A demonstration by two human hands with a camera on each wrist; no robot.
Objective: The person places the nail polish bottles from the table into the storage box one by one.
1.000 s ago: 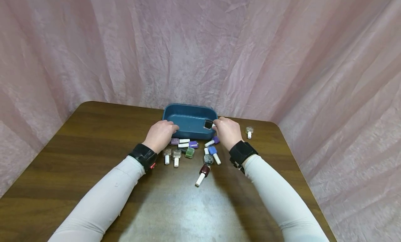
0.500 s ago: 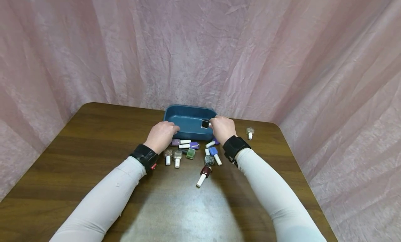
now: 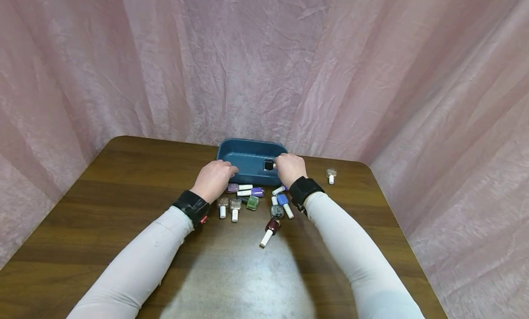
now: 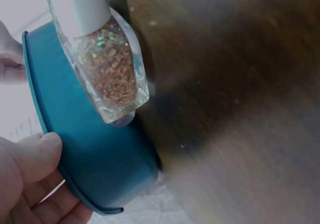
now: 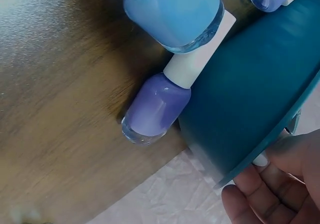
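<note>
The right hand [image 3: 290, 168] had it by the end, fingers pinching the white cap of a small, square glass bottle of near-black polish [image 3: 268, 165], held inside the rim of a teal-blue, rounded rectangular plastic tub [image 3: 257, 178]; whether it touched the bottom, nobody could tell. Across the way, the left hand [image 3: 215, 177] gripped the near-left rim, thumb over the outer wall. That bottle looked light but hard, slick on its glass sides and likely to chip if dropped, so the cap seemed the surer hold. The tub, thin-walled and fairly stiff, looked easy to steady by its lip. Out front on the brown wood-look table [image 3: 124, 195] lay a clear glass bottle of copper glitter [image 4: 112, 66] and a glossy purple bottle with a white cap [image 5: 159, 106]. No brand, label or writing could be read anywhere.
</note>
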